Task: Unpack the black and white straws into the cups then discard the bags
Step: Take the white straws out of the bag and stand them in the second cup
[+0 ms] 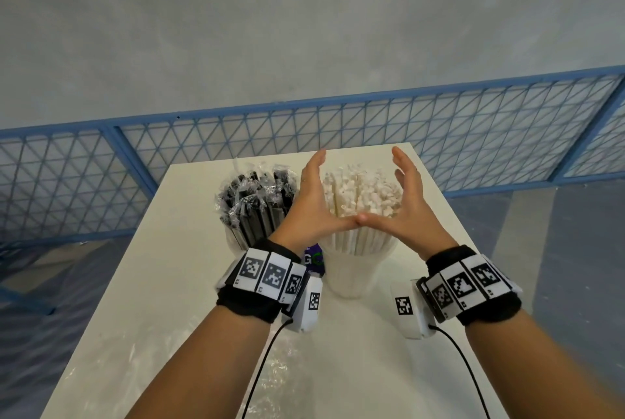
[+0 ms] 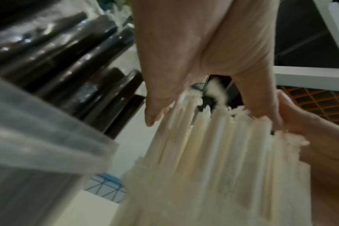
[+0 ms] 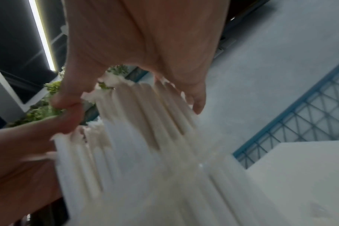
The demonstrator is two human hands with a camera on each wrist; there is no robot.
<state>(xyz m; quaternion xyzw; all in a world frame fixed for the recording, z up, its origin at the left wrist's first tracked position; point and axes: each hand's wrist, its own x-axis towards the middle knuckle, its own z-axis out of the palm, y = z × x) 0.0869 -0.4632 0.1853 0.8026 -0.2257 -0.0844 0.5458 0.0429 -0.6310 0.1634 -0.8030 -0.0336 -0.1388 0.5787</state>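
White paper-wrapped straws [image 1: 358, 192] stand bunched in a white cup [image 1: 355, 270] at the table's middle. Left of it, black straws [image 1: 257, 202] in clear wrappers fill a second cup [image 1: 236, 243]. My left hand [image 1: 313, 195] and right hand [image 1: 411, 197] flank the white bundle with fingers straight, thumb tips meeting in front of it. From the left wrist, the left hand [image 2: 184, 53] lies against the white straws [image 2: 213, 145], with the black straws [image 2: 77, 61] beside it. From the right wrist, the right hand [image 3: 145, 45] lies against the white straws [image 3: 145, 137].
A purple-labelled bag [image 1: 314, 261] lies between the two cups. Crumpled clear plastic [image 1: 270, 368] lies on the white table [image 1: 169, 283] near its front edge. Blue mesh fence panels [image 1: 473, 134] run behind the table, whose far edge is just beyond the cups.
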